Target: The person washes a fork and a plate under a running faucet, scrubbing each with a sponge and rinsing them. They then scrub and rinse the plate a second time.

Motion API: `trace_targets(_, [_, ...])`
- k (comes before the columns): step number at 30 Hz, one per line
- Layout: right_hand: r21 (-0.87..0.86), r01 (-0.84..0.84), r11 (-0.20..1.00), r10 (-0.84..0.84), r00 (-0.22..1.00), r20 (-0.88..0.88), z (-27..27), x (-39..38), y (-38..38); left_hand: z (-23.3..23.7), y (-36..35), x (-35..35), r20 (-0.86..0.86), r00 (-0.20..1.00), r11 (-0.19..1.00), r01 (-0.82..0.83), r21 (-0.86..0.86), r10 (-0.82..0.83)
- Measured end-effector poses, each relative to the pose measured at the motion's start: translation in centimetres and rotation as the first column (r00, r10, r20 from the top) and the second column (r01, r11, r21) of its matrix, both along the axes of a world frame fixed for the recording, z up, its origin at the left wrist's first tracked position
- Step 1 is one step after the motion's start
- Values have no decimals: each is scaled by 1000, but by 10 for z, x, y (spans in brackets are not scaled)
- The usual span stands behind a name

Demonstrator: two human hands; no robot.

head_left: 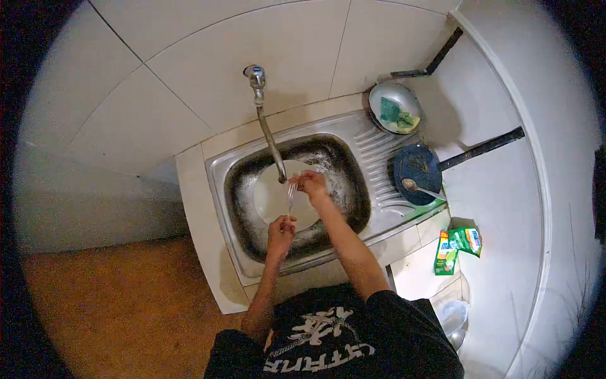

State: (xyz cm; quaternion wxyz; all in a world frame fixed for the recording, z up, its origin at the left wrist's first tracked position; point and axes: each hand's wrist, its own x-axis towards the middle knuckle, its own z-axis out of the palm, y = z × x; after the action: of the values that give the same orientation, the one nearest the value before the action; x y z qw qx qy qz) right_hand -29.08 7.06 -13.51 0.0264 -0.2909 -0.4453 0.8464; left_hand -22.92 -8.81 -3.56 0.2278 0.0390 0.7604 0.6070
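A fork (290,201) is held upright over the sink (358,215), its tines towards the tap spout (271,142). My left hand (281,239) grips the lower end of its handle between the fingers. Up at the tines, the bent fingers of my right hand (312,186) pinch the fork just beside the spout's mouth. Below both hands lies a round white plate (265,205) in the sink, partly covered by the hands and fork. Whether water is running is hard to make out.
On the ribbed drainboard (372,148) to the right stand a metal bowl (377,98) with green scrubbing pads (390,110) and a dark pan (410,165) with a spoon (411,185). Green packets (445,259) lie at the counter's right corner. A tiled wall rises behind the tap.
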Motion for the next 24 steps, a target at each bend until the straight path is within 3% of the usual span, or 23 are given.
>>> trace_targets(1, [374, 0, 928, 61, 987, -150, -30, -2, 9, -4, -4, 0, -5, 1000, 1000, -2, -6, 2])
trace_targets(2, [687, 63, 724, 167, 950, -263, -48, -4, 16, -12, -9, -1, 49, 999, 1000, -12, 2, 12])
trace_targets(3, [58, -10, 998, 9, 1000, 25, 52, 2, 17, -17, -13, -2, 104, 994, 1000, -28, 12, 26])
trace_targets(7, [203, -159, 966, 186, 975, -124, 42, 13, 3, -10, -14, -11, 71, 997, 998, -42, 50, 38])
trace_targets(9, [110, -240, 965, 235, 970, 53, 50, 18, -14, 4, -10, -14, 62, 998, 998, 28, -50, -25])
trace_targets(12, [79, -248, 966, 251, 967, -40, 33, 22, -23, -3, -7, -14, 21, 996, 993, 83, -82, -81])
trace_targets(16, [87, -239, 967, 241, 971, -10, 19, 18, -24, -3, -8, -12, 59, 996, 988, 69, -135, -62])
trace_targets(19, [223, -152, 963, 156, 988, -4, 23, 16, -25, 0, -14, -7, -3, 999, 993, 53, -105, -54])
trace_targets(21, [38, -133, 990, 136, 988, -76, 25, 18, -22, 6, -18, -6, 4, 997, 991, 83, -107, -83])
trace_targets(22, [38, -130, 991, 133, 988, -78, 25, 17, -24, 3, -19, -7, 2, 996, 990, 86, -108, -86])
trace_targets(24, [522, -156, 838, 159, 987, 40, 28, 14, -28, -3, -21, -11, 162, 986, 999, 51, -20, -47])
